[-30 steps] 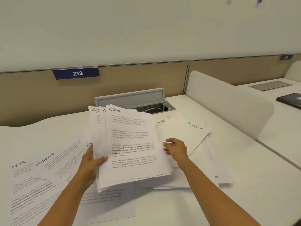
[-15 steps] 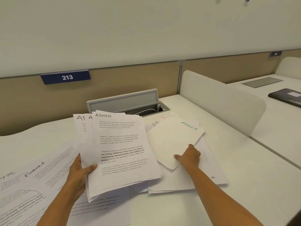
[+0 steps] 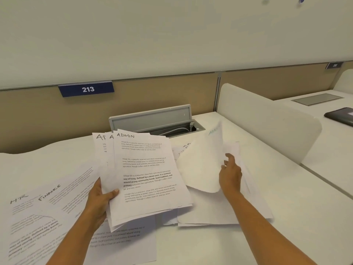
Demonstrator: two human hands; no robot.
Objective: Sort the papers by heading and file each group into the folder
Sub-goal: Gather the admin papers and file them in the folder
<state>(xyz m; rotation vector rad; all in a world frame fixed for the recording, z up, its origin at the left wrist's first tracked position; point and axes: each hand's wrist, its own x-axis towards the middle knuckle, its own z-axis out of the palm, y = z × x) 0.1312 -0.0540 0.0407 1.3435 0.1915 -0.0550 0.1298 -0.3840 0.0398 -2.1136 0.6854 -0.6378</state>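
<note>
ADMIN folder cover (image 3: 200, 169) now lifted; lay flatter half a second ago. My right hand (image 3: 230, 176) at its 3 o'clock edge, pinch unclear. My left hand (image 3: 97, 201) grips ADMIN stack (image 3: 145, 178) at folder's 9 o'clock. Insertion likely next.

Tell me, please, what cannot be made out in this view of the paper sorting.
All in the head view:
Green writing on the lifted folder cover: motion-blurred.
Headings behind the top sheet of the ADMIN stack held by the left hand: overlapped, only first letters show.
Whether the right hand pinches the cover or only touches it: blurred.
Dark item at far right: cut off by the frame edge.
</note>
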